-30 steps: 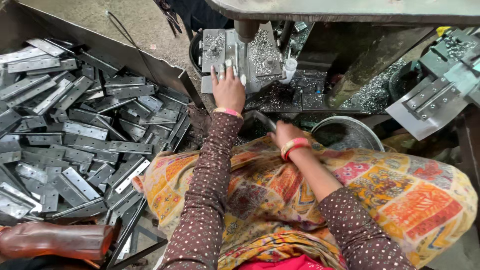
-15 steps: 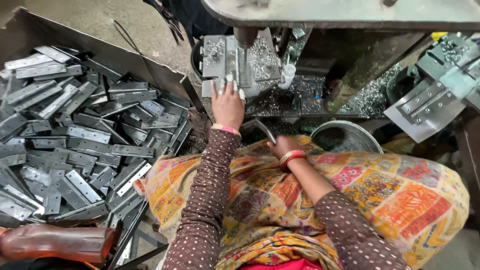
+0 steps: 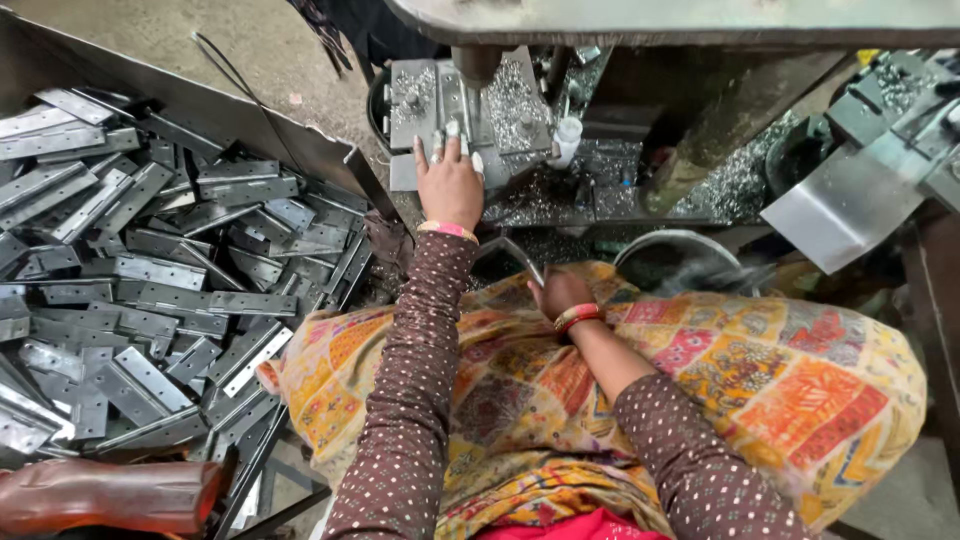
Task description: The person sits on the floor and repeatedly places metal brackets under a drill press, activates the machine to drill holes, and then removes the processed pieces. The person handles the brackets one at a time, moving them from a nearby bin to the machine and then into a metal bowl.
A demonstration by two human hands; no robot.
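— Left hand [image 3: 450, 185] flat, fingers spread, pressing the metal plate [image 3: 420, 105] on the drill-press bed. Rigid, thin, sharp-edged; best pinned from the near edge.
— Right hand [image 3: 560, 292] closed around a lever [image 3: 515, 255] above the lap.

The sleeves [image 3: 420, 400] were dark brown with small pale dots. A pink band circled the left wrist [image 3: 447, 229]; a red and pale bangle [image 3: 578, 318] sat on the right. The cloth [image 3: 760, 370] over the lap was patchwork: mustard yellow, orange, pink and blue, with flower and paisley prints. The metal strips [image 3: 150, 280] heaped in the tray were dull silver-grey, as was the plate [image 3: 430, 100] under the left hand [image 3: 450, 185]. The handle [image 3: 100, 495] at the lower left corner was reddish brown.
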